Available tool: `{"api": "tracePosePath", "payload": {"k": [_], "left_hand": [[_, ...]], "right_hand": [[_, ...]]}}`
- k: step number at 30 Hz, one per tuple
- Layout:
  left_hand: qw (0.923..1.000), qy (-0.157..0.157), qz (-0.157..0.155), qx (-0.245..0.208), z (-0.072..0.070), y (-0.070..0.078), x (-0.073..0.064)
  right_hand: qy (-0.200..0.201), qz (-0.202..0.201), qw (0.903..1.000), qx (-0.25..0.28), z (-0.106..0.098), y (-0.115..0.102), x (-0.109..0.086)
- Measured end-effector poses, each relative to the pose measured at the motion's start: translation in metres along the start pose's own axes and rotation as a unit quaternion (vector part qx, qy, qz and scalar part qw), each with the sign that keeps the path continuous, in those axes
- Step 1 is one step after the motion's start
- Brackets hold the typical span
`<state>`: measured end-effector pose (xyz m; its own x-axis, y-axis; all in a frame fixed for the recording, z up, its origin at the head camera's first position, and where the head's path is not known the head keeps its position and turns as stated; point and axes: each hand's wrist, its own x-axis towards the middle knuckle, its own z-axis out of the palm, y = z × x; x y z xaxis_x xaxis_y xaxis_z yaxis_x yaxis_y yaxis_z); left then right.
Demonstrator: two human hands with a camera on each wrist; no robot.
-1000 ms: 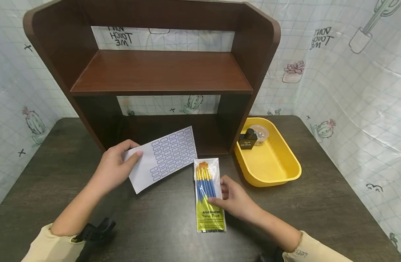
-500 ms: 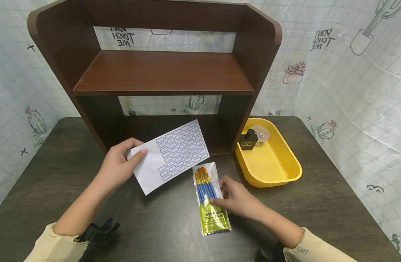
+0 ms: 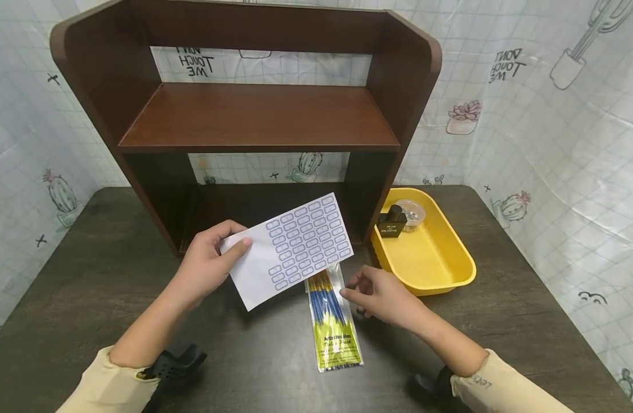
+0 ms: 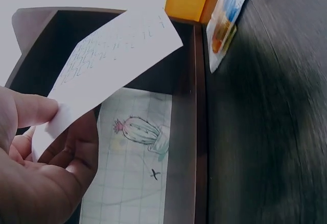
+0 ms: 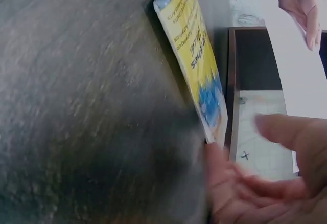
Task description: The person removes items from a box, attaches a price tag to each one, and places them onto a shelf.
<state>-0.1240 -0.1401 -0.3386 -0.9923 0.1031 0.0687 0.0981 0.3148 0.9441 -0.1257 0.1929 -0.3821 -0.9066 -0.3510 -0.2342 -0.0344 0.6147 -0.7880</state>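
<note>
My left hand (image 3: 208, 264) pinches the left end of a white paper sheet (image 3: 295, 241) printed with rows of small blue rounded boxes. In the left wrist view the thumb presses the sheet (image 4: 112, 55) from above, with curled fingers beneath. A clear pack of artist brushes (image 3: 334, 327), blue-handled with a yellow-green label, lies on the table; the sheet overlaps its top end in the head view. Beside the pack's right edge is my right hand (image 3: 380, 298), loosely bent and holding nothing. The right wrist view shows its thumb (image 5: 281, 129) apart from the fingers, near the pack (image 5: 196, 55).
A dark brown two-tier shelf (image 3: 259, 117) stands at the back of the dark wooden table (image 3: 89, 287). Right of it sits a yellow tray (image 3: 430, 258) containing a small black box (image 3: 391, 226) and a round clear container (image 3: 411, 213). Patterned sheeting hangs behind.
The left hand has carried the paper sheet rightward, over the top of the brush pack. My right hand has let go of the pack, which turned slightly, and has moved a little up and right.
</note>
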Motion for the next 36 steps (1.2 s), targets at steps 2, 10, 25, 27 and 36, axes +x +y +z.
{"api": "tracePosePath", "payload": {"k": [2, 10, 25, 27, 36], "left_hand": [[1.0000, -0.006, 0.004, -0.005, 0.003, 0.001, 0.001], [0.9994, -0.019, 0.009, -0.029, 0.014, 0.007, 0.003], [0.9832, -0.056, -0.031, -0.171, 0.020, -0.002, 0.008], [0.9810, -0.071, -0.044, -0.175, 0.022, -0.005, 0.008], [0.9807, -0.112, -0.051, -0.152, 0.035, -0.013, 0.006]], "right_hand": [[0.008, -0.023, 0.9981, 0.056, -0.001, 0.002, 0.003], [-0.028, -0.001, 0.9514, 0.307, 0.000, 0.006, 0.004], [0.064, -0.024, 0.8983, 0.434, 0.005, -0.009, 0.005], [0.069, -0.025, 0.8943, 0.441, 0.006, -0.010, 0.006], [0.077, -0.012, 0.8852, 0.459, 0.006, -0.016, 0.007]]}}
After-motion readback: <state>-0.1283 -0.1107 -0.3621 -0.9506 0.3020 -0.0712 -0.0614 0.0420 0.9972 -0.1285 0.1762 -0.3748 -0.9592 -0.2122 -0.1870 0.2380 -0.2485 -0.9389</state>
